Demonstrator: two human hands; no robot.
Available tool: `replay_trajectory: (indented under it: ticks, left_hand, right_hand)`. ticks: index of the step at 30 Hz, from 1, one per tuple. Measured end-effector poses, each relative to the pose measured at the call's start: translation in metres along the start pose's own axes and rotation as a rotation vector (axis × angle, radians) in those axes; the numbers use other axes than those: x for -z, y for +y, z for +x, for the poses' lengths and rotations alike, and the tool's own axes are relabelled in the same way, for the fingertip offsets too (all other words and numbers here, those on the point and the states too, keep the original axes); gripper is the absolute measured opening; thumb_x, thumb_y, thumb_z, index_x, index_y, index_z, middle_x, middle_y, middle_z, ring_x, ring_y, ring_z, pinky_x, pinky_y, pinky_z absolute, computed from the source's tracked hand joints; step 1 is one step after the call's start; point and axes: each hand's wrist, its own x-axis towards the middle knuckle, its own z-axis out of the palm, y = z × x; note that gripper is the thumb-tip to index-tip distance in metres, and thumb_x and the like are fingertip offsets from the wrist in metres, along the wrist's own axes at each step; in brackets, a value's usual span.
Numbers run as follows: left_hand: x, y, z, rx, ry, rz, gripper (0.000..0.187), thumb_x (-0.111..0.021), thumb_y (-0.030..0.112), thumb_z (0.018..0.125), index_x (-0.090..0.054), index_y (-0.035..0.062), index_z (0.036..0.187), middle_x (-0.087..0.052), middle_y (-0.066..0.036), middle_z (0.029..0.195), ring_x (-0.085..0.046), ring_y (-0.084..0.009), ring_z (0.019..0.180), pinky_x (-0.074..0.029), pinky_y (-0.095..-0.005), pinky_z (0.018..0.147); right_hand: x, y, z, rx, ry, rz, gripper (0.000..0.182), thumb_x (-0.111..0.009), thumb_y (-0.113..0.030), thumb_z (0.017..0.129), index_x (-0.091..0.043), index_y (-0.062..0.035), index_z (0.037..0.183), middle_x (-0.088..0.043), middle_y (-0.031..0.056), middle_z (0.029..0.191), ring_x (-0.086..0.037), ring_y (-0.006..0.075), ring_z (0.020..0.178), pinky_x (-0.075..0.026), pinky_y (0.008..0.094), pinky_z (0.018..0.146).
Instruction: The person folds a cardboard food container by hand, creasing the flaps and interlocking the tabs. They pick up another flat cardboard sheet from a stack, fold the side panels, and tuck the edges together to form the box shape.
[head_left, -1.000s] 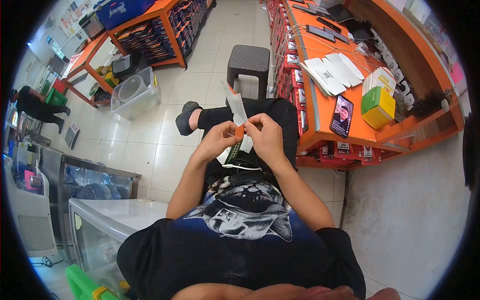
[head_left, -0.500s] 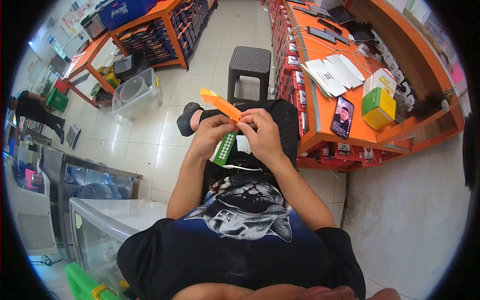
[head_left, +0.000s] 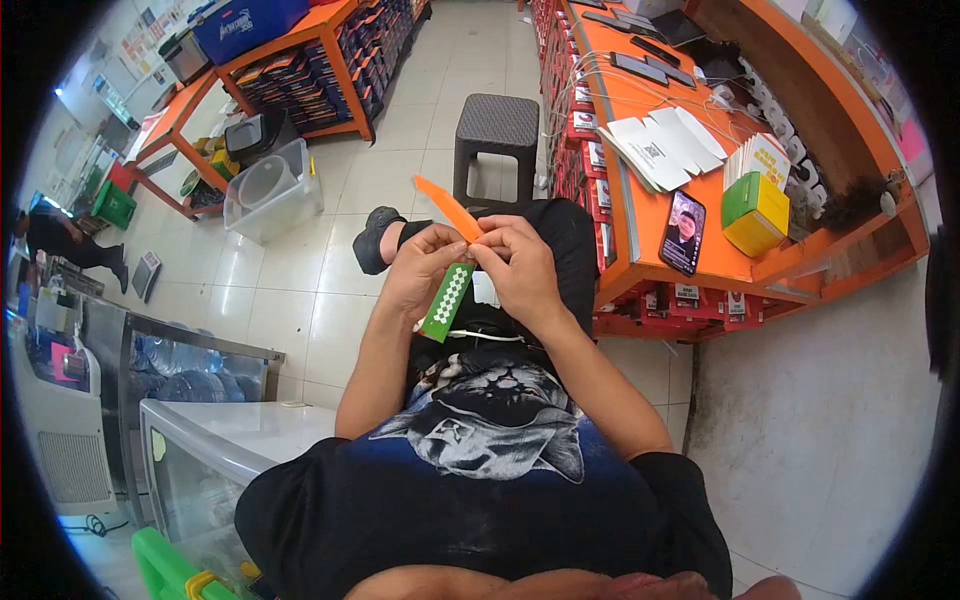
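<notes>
Over my lap I hold a folded orange and green printed cardboard piece point(head_left: 447, 302), pinched where its two colours meet. Its orange strip points up and away, and the green part with a white diamond pattern hangs toward my shirt. My left hand point(head_left: 420, 268) is closed on its left side, thumb and fingertips near the joint. From the right, my right hand point(head_left: 518, 262) pinches the same spot, its fingertips almost meeting the left ones. Both hands cover part of the fold. A white cable point(head_left: 485, 336) lies across my lap below.
On the orange table point(head_left: 640, 225) to my right are flat white cartons point(head_left: 660, 150), a phone point(head_left: 684, 232) playing video, and a green and yellow box point(head_left: 756, 214). A dark stool point(head_left: 497, 135) stands ahead. At far left, a person point(head_left: 70, 240) stands beyond a glass case.
The orange strip has turned and now shows a narrower side; the green part faces me more fully. Both hands stay at nearly the same place. The person at far left has shifted left.
</notes>
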Motion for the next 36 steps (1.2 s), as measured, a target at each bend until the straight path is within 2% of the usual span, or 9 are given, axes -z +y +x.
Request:
replay_trajectory:
  ticks: [3,5,8,10,16,20,29,32,36]
  left_hand:
    - [0.009,-0.002,0.004,0.057,-0.100,-0.004,0.015,-0.065,0.010,0.100,-0.066,-0.0034,0.106,-0.071,-0.009,0.097,-0.068,-0.0134,0.089,-0.055,-0.0259,0.081]
    - [0.004,-0.002,0.001,0.045,-0.053,0.020,0.014,-0.066,0.009,0.100,-0.066,-0.0037,0.105,-0.071,-0.008,0.094,-0.068,-0.0122,0.083,-0.055,-0.0240,0.076]
    - [0.005,-0.008,0.001,0.025,-0.045,0.117,0.013,-0.065,0.009,0.101,-0.067,-0.0037,0.105,-0.072,-0.008,0.093,-0.068,-0.0104,0.081,-0.054,-0.0223,0.072]
    - [0.002,-0.007,0.000,-0.001,0.005,0.316,0.013,-0.064,0.010,0.102,-0.067,-0.0028,0.104,-0.071,-0.006,0.091,-0.066,-0.0075,0.076,-0.053,-0.0203,0.067]
    - [0.008,-0.017,0.004,-0.074,-0.020,0.311,0.014,-0.062,0.013,0.103,-0.066,-0.0008,0.102,-0.070,-0.003,0.087,-0.063,-0.0056,0.070,-0.051,-0.0199,0.062]
    - [0.011,-0.019,0.005,-0.080,-0.028,0.287,0.015,-0.063,0.014,0.103,-0.065,-0.0005,0.101,-0.069,-0.003,0.086,-0.063,-0.0055,0.070,-0.050,-0.0201,0.060]
    - [0.018,-0.030,0.011,-0.121,-0.046,0.214,0.017,-0.063,0.018,0.104,-0.065,0.0010,0.101,-0.070,-0.004,0.087,-0.062,-0.0054,0.066,-0.049,-0.0203,0.057]
    - [0.014,-0.023,0.007,-0.081,-0.067,0.198,0.017,-0.063,0.017,0.104,-0.065,0.0009,0.101,-0.070,-0.004,0.087,-0.063,-0.0055,0.068,-0.050,-0.0202,0.057]
    - [0.013,-0.022,0.006,-0.074,-0.030,0.218,0.015,-0.065,0.015,0.102,-0.065,0.0006,0.102,-0.070,-0.005,0.088,-0.065,-0.0073,0.073,-0.052,-0.0209,0.063]
  right_hand:
    - [-0.003,0.001,-0.001,-0.065,0.027,0.166,0.010,-0.070,-0.001,0.092,-0.070,0.0078,0.095,-0.064,0.0140,0.117,-0.072,0.0184,0.091,-0.062,0.0295,0.080]
    - [-0.001,-0.001,0.001,-0.076,0.087,0.091,0.013,-0.072,-0.006,0.089,-0.070,0.0051,0.094,-0.067,0.0172,0.112,-0.072,0.0269,0.091,-0.061,0.0345,0.078]
    - [0.002,0.006,-0.001,-0.023,0.096,-0.018,0.013,-0.072,-0.008,0.089,-0.070,0.0049,0.093,-0.068,0.0181,0.110,-0.072,0.0279,0.092,-0.062,0.0349,0.077]
    - [0.003,0.005,-0.003,-0.028,0.090,-0.037,0.014,-0.072,-0.008,0.089,-0.070,0.0050,0.094,-0.068,0.0185,0.110,-0.072,0.0281,0.092,-0.061,0.0348,0.078]
    - [0.002,0.006,-0.002,-0.045,0.069,0.004,0.014,-0.072,-0.009,0.090,-0.071,0.0051,0.094,-0.068,0.0177,0.113,-0.072,0.0264,0.092,-0.060,0.0334,0.079]
    - [0.000,0.011,-0.001,-0.115,0.034,0.136,0.015,-0.072,-0.009,0.090,-0.072,0.0058,0.093,-0.067,0.0163,0.115,-0.072,0.0233,0.092,-0.060,0.0321,0.078]
    - [-0.001,-0.006,0.001,-0.085,0.115,0.065,0.014,-0.071,-0.007,0.092,-0.070,0.0075,0.094,-0.065,0.0165,0.115,-0.073,0.0227,0.086,-0.061,0.0317,0.077]
    - [-0.002,0.001,0.000,-0.005,0.077,0.021,0.014,-0.070,-0.005,0.092,-0.069,0.0078,0.095,-0.065,0.0170,0.115,-0.074,0.0230,0.087,-0.061,0.0317,0.076]
    - [-0.003,0.008,-0.002,-0.068,0.061,0.123,0.014,-0.070,-0.006,0.092,-0.069,0.0076,0.094,-0.065,0.0178,0.116,-0.074,0.0241,0.086,-0.061,0.0317,0.076]
